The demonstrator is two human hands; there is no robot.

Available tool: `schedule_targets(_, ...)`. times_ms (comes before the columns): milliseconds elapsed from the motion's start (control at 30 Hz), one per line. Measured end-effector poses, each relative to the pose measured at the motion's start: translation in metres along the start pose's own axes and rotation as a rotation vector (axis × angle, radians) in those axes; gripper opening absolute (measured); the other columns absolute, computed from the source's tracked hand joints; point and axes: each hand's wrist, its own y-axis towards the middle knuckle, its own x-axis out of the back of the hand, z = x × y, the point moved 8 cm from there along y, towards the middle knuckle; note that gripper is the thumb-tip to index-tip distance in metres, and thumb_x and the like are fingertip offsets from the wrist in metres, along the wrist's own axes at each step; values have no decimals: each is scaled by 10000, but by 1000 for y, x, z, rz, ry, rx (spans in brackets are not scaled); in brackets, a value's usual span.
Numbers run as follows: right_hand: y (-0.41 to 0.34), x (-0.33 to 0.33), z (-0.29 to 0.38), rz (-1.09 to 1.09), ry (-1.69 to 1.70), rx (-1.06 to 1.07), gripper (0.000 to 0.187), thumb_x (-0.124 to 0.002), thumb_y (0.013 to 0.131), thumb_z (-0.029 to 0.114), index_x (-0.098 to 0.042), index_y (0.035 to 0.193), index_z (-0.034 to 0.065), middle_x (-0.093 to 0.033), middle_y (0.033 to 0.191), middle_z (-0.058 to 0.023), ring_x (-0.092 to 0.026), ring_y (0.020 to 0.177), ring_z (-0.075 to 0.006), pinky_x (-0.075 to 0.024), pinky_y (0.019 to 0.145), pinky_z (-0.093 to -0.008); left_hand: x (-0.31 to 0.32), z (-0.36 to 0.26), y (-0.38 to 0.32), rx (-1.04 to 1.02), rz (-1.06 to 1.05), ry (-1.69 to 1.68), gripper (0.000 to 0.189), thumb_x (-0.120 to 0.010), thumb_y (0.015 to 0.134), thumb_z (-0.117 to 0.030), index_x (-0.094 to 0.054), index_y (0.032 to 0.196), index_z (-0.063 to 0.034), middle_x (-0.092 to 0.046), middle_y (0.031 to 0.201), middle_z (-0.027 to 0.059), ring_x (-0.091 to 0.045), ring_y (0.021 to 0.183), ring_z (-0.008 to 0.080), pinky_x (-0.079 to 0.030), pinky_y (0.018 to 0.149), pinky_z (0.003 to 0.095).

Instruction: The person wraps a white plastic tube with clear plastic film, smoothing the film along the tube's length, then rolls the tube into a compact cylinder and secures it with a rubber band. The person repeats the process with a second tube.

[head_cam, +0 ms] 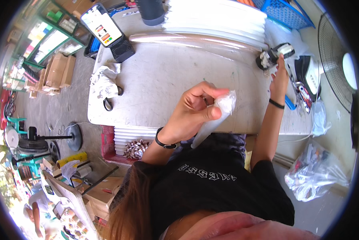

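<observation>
My left hand point(194, 111), with a dark band on the wrist, holds a slim white tube in translucent plastic point(214, 123). The tube tilts, its crumpled upper end between my thumb and fingers, its lower end near my shirt. At the right, my right hand point(279, 73) reaches to a black tape dispenser point(265, 61), the index fingertip at its light-coloured tape roll point(286, 49). Whether a piece of tape is between those fingers cannot be seen. Both are over the pale worktable point(161, 72).
Behind lie a clear film roll point(197, 40) and stacked white tubes point(212, 16). A phone point(101, 25) leans on a black stand point(122, 49). Black-handled scissors point(108, 104) poke from under a white cloth point(106, 78). A fan point(332, 63) and plastic bag point(314, 174) are at right.
</observation>
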Motion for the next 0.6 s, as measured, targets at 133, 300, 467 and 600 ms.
schedule_targets(133, 29, -6, -8, 2, 224, 8, 416, -758, 892, 405, -781, 1059, 25, -716, 1029, -14, -604, 882, -134, -423, 776, -285, 6, -1, 0, -26, -126, 22, 538, -840, 859, -321, -629, 1289, -77, -656, 1223, 67, -671, 1101, 223, -589, 958, 409)
schedule_targets(300, 33, -24, -2, -43, 521, 79, 227, -795, 880, 122, -753, 953, -89, -746, 905, -95, -697, 766, -177, -532, 731, -290, 8, -1, 0, 7, -145, 37, 609, -845, 835, -379, -618, 1315, -82, -693, 1165, 84, -678, 1056, 230, -583, 957, 388)
schedule_targets(467, 25, -21, 28, -153, 130, 452, 259, -825, 877, 212, -764, 876, -39, -695, 772, 12, -565, 692, -70, -443, 661, -235, 6, 6, 6, 3, -99, 2, 625, -842, 833, -395, -616, 1317, -69, -692, 1171, 92, -672, 1018, 227, -580, 952, 390)
schedule_targets(600, -31, -27, 23, -206, -336, 391, 328, -812, 830, 427, -812, 836, 99, -710, 895, -161, -627, 921, -310, -457, 906, -435, 4, 9, 9, 3, -115, 27, 640, -837, 829, -408, -613, 1319, -62, -691, 1175, 94, -671, 1024, 225, -584, 945, 389)
